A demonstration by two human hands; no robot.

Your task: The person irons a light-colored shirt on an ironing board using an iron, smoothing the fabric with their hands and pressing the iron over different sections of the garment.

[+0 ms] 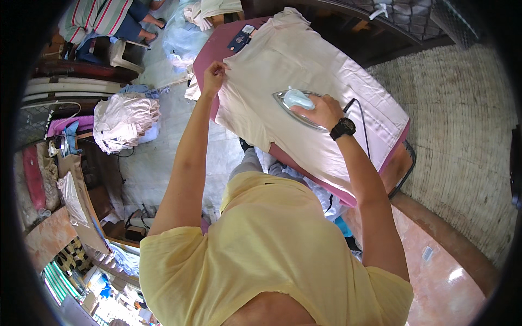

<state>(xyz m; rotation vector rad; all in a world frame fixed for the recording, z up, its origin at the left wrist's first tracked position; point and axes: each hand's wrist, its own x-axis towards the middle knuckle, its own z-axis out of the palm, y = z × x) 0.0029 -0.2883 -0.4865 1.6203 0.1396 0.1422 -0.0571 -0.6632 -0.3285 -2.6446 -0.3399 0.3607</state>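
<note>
Iron on cream cloth, R hand on handle, L hand at cloth edge

Writing 1st: dark card w/ pale lettering [239,41] lies at tabletop's far L end, just beside the cloth; a white patch & small orange bit show on/by it. Small whitish sticker [427,253] on the pinkish slab [413,233], lower R; print too small to read.

Edges: cream cloth [261,92] is spread over most of the maroon tabletop [217,51], w/ a maroon strip showing along the near edge & R corner. Cloth's L side comes right to the tabletop's L edge.

Room: iron [298,99] sits approx mid-cloth, pointed end twd upper L, open cloth all round & btwn the two hands. Black cord [367,136] runs from behind the iron down the R part of the cloth, near the R wrist w/ black watch [343,128].

Hands: R hand [323,111] grasps the iron's pale blue handle. L hand [215,79] has fingers curled at cloth's L edge; can't tell if they pinch it.

Around: pale floor [157,179] to L, btwn tabletop & a heap of pale clothes [128,120]. Another person, partly in view [109,22], top L, near a whitish stool [125,54].
</note>
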